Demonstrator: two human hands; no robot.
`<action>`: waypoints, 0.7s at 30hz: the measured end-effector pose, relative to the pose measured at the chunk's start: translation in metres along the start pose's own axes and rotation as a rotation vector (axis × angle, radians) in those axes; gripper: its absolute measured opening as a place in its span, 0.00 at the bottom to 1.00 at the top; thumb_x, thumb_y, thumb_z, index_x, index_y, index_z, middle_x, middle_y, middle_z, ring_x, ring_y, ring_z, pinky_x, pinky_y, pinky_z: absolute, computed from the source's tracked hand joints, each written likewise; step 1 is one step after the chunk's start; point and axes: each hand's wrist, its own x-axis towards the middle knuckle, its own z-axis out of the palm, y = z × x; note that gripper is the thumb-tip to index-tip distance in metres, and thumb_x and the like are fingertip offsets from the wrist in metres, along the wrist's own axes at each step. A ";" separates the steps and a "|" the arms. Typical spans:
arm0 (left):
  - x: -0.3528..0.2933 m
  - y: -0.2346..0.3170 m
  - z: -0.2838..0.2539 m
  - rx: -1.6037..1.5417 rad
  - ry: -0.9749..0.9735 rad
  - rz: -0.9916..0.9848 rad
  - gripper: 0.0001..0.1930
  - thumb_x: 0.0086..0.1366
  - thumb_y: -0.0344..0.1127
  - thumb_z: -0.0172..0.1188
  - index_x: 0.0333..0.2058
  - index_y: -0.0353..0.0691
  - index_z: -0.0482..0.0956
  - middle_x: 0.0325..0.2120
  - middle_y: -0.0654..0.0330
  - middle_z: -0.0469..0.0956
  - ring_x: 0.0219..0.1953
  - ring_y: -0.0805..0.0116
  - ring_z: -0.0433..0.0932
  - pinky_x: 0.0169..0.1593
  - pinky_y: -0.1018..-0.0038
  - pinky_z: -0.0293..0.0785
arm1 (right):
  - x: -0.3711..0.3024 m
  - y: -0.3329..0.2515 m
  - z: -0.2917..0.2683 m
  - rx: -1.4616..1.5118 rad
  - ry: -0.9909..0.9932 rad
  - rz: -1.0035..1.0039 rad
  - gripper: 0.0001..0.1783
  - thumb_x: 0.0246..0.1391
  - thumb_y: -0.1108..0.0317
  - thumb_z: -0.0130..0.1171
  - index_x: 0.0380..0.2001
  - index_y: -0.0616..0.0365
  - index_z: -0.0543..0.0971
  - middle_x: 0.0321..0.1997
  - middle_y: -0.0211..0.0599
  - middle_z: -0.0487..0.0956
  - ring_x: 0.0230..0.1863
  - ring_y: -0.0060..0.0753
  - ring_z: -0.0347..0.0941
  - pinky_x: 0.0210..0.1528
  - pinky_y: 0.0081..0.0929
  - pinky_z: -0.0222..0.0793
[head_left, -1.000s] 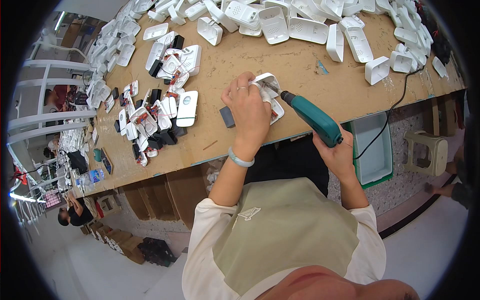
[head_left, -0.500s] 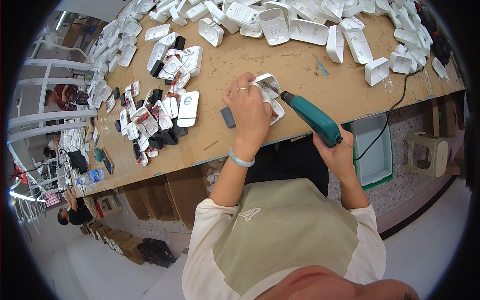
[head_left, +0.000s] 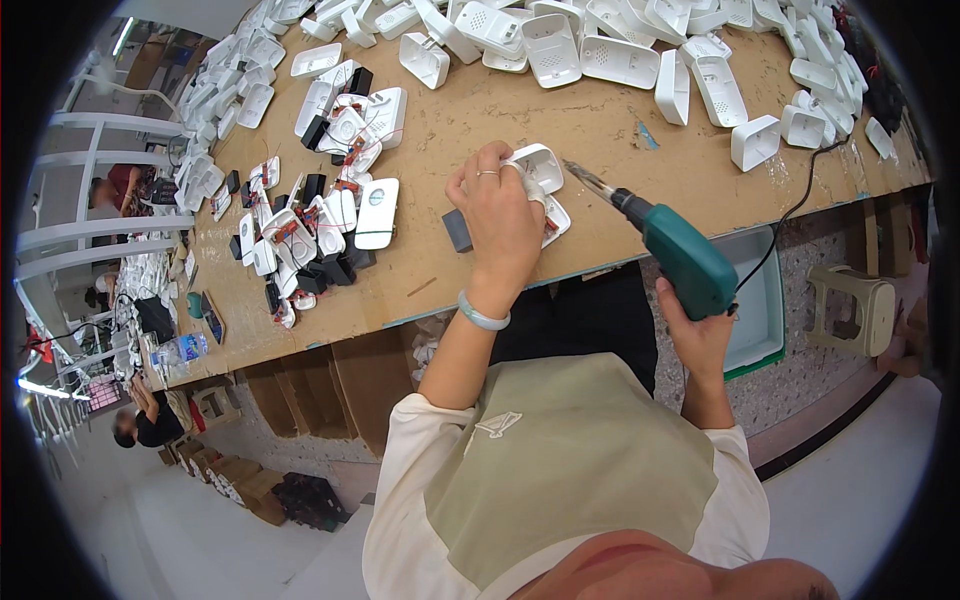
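Note:
My left hand presses down on a white plastic housing with red wires showing at its edge, near the front of the wooden bench. My right hand grips a teal electric screwdriver by its handle. The bit points up-left and its tip hangs just right of the housing, apart from it. A small dark block lies on the bench beside my left hand.
A heap of white housings with wired boards and dark blocks lies to the left. Many white shells line the far side. A black cord runs over the bench edge above a white tray. A stool stands at the right.
The screwdriver has drawn back to the right, its tip leaving the housing. My left hand stays on the housing.

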 end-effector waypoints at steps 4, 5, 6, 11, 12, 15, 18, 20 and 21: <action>0.001 -0.003 0.002 0.032 0.042 0.028 0.09 0.43 0.22 0.61 0.27 0.28 0.78 0.46 0.54 0.72 0.51 0.55 0.69 0.58 0.59 0.57 | -0.009 0.005 -0.008 0.067 0.055 0.188 0.07 0.51 0.75 0.70 0.35 0.62 0.83 0.30 0.29 0.84 0.30 0.17 0.77 0.35 0.19 0.72; 0.001 -0.004 0.003 0.021 0.046 0.029 0.09 0.43 0.22 0.61 0.28 0.28 0.78 0.46 0.54 0.72 0.51 0.55 0.69 0.58 0.58 0.57 | -0.009 0.004 -0.008 0.084 0.076 0.183 0.07 0.51 0.75 0.70 0.35 0.62 0.83 0.31 0.30 0.84 0.31 0.17 0.78 0.35 0.19 0.72; 0.000 -0.004 0.003 0.022 0.048 0.032 0.09 0.43 0.22 0.61 0.28 0.28 0.78 0.46 0.54 0.72 0.51 0.55 0.69 0.58 0.58 0.57 | -0.011 0.004 -0.009 0.086 0.077 0.180 0.07 0.51 0.75 0.70 0.35 0.62 0.83 0.31 0.30 0.84 0.31 0.17 0.78 0.35 0.19 0.72; -0.004 -0.003 0.006 0.003 0.062 -0.010 0.12 0.44 0.23 0.62 0.31 0.25 0.78 0.48 0.48 0.71 0.53 0.48 0.67 0.60 0.53 0.57 | -0.015 0.003 -0.011 0.103 0.069 0.200 0.08 0.51 0.76 0.70 0.36 0.63 0.83 0.32 0.31 0.84 0.33 0.18 0.78 0.37 0.19 0.73; -0.003 -0.001 0.005 0.007 0.068 -0.011 0.12 0.44 0.23 0.62 0.31 0.25 0.78 0.48 0.48 0.71 0.53 0.48 0.67 0.60 0.53 0.57 | -0.015 0.005 -0.012 0.106 0.065 0.194 0.08 0.51 0.76 0.70 0.36 0.63 0.83 0.32 0.31 0.84 0.33 0.18 0.78 0.37 0.19 0.73; -0.006 0.002 0.005 0.074 0.074 -0.058 0.12 0.45 0.24 0.62 0.31 0.26 0.78 0.49 0.47 0.71 0.54 0.47 0.67 0.60 0.53 0.58 | -0.017 0.012 -0.012 0.103 0.088 0.165 0.11 0.51 0.75 0.70 0.38 0.64 0.82 0.34 0.32 0.84 0.34 0.18 0.78 0.37 0.19 0.73; -0.006 0.001 0.004 0.074 0.070 -0.102 0.10 0.46 0.25 0.61 0.30 0.29 0.79 0.50 0.50 0.72 0.54 0.47 0.67 0.57 0.54 0.62 | -0.016 0.005 -0.012 0.119 0.118 0.134 0.12 0.52 0.76 0.69 0.41 0.64 0.81 0.35 0.31 0.82 0.33 0.18 0.76 0.35 0.18 0.72; -0.009 0.000 -0.002 0.042 0.049 -0.154 0.09 0.46 0.25 0.61 0.30 0.29 0.78 0.49 0.49 0.72 0.54 0.47 0.67 0.56 0.53 0.63 | -0.018 -0.002 -0.010 0.161 0.145 0.212 0.13 0.53 0.76 0.68 0.43 0.63 0.80 0.35 0.29 0.81 0.29 0.16 0.73 0.32 0.17 0.69; -0.013 -0.003 -0.003 0.031 0.088 -0.139 0.09 0.48 0.25 0.62 0.30 0.31 0.79 0.46 0.48 0.74 0.51 0.47 0.69 0.54 0.54 0.65 | -0.017 -0.005 -0.010 0.178 0.151 0.192 0.13 0.54 0.77 0.67 0.43 0.62 0.81 0.34 0.29 0.80 0.27 0.15 0.70 0.28 0.16 0.66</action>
